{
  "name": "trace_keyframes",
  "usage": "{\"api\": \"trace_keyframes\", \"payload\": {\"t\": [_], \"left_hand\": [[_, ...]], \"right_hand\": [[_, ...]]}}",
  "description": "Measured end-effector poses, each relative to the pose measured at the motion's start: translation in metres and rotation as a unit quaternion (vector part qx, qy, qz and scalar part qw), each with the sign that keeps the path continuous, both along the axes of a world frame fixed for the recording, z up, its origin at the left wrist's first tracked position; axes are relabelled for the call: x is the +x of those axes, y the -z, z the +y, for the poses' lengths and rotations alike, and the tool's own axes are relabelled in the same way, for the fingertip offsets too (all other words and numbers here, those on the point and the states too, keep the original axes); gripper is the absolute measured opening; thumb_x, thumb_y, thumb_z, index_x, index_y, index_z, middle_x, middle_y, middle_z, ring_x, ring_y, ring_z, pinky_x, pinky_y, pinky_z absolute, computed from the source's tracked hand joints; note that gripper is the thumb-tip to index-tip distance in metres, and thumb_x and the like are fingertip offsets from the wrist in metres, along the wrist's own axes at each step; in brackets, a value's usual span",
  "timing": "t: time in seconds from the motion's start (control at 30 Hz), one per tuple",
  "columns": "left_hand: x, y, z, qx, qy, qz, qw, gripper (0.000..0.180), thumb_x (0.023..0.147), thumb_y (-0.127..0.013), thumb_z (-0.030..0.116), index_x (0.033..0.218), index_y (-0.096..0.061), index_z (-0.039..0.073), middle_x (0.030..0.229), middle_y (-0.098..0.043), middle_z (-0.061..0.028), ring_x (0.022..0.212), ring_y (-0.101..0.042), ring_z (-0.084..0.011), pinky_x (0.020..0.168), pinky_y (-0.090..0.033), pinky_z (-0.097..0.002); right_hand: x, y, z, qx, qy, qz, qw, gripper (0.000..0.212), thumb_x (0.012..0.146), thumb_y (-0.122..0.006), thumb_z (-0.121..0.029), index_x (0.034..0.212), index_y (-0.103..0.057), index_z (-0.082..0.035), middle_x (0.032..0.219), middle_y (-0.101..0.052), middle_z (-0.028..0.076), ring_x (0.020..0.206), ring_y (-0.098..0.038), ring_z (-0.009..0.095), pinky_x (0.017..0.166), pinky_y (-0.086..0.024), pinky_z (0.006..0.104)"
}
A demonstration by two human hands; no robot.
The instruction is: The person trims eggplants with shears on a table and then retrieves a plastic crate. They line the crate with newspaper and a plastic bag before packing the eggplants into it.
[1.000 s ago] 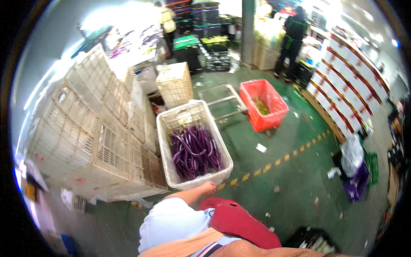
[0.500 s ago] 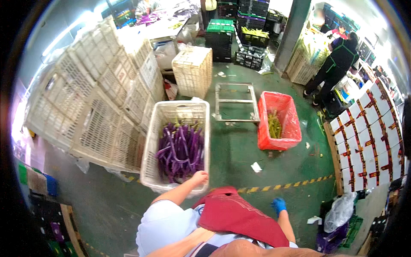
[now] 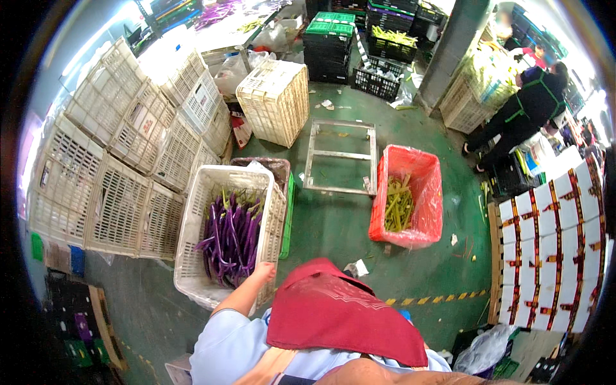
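Note:
A white slatted plastic crate (image 3: pixel 183 256) stands before me on the left, lined with clear film. Long purple eggplants (image 3: pixel 231 237) with green stem ends lie heaped inside it. My bare left hand (image 3: pixel 264 272) is at the near right part of its rim, fingers curled over the edge. Most of my right hand (image 3: pixel 406 315) is hidden by my dark red apron (image 3: pixel 340 308); only a bit of blue glove shows, so its fingers cannot be seen.
A film-lined red crate (image 3: pixel 417 239) holds yellow-green stalks. Beside it a metal frame (image 3: pixel 340 154) lies on the floor. Stacked white crates (image 3: pixel 128 212) line the left. White boxes (image 3: pixel 545 256) stand right; a person (image 3: pixel 538 102) stands behind them. A green crate (image 3: pixel 287 221) shows beside the eggplant crate.
My view has shifted and the eggplant crate now sits further left in it, uncovering the green crate beside it. My left hand stays at its rim. My right hand has gone mostly behind the apron.

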State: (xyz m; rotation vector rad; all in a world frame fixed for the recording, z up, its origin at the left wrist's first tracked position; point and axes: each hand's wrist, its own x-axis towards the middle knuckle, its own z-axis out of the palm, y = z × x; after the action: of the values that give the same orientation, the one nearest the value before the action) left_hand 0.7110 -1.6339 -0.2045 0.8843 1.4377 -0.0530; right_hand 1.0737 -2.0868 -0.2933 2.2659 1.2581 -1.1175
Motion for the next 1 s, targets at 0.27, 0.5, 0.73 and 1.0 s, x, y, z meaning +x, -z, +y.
{"api": "trace_keyframes", "payload": {"t": [0.27,0.5,0.73,1.0], "left_hand": [[0.073,-0.034,0.023,0.037,-0.117,-0.064,0.99,0.025,0.081,-0.046,0.02,0.102,-0.047,0.007,0.081,-0.057,-0.0059,0.063,-0.054,-0.014,0.053,-0.044,-0.0278],[0.114,-0.012,0.06,-0.012,-0.108,-0.043,0.993,0.022,0.078,-0.048,0.018,0.097,-0.051,0.006,0.081,-0.057,-0.006,0.063,-0.053,-0.0143,0.051,-0.043,-0.0274],[0.145,-0.009,0.157,0.041,-0.191,-0.108,0.975,0.021,0.08,-0.048,0.019,0.097,-0.05,0.006,0.077,-0.056,-0.0044,0.058,-0.051,-0.0102,0.046,-0.04,-0.0219],[0.181,-0.014,0.202,0.015,-0.252,-0.16,0.954,0.024,0.081,-0.046,0.017,0.102,-0.047,0.005,0.083,-0.056,-0.0071,0.064,-0.053,-0.0133,0.054,-0.042,-0.0244]], "right_hand": [[0.17,-0.054,0.255,0.18,0.588,0.289,0.734,0.021,0.08,-0.045,-0.019,0.098,-0.044,-0.008,0.078,-0.057,0.013,0.063,-0.058,0.024,0.049,-0.044,0.0339],[0.19,-0.094,0.415,0.175,0.431,0.31,0.829,0.021,0.077,-0.044,-0.013,0.093,-0.048,0.001,0.071,-0.057,0.011,0.056,-0.056,0.019,0.044,-0.042,0.028],[0.254,-0.11,0.441,0.08,0.392,0.24,0.885,0.013,0.075,-0.047,-0.014,0.085,-0.049,-0.005,0.069,-0.056,0.012,0.054,-0.056,0.022,0.042,-0.043,0.0321],[0.291,-0.155,0.506,0.065,0.466,0.176,0.864,0.013,0.077,-0.043,-0.015,0.089,-0.047,-0.009,0.07,-0.057,0.01,0.056,-0.057,0.021,0.045,-0.043,0.0326]]}}
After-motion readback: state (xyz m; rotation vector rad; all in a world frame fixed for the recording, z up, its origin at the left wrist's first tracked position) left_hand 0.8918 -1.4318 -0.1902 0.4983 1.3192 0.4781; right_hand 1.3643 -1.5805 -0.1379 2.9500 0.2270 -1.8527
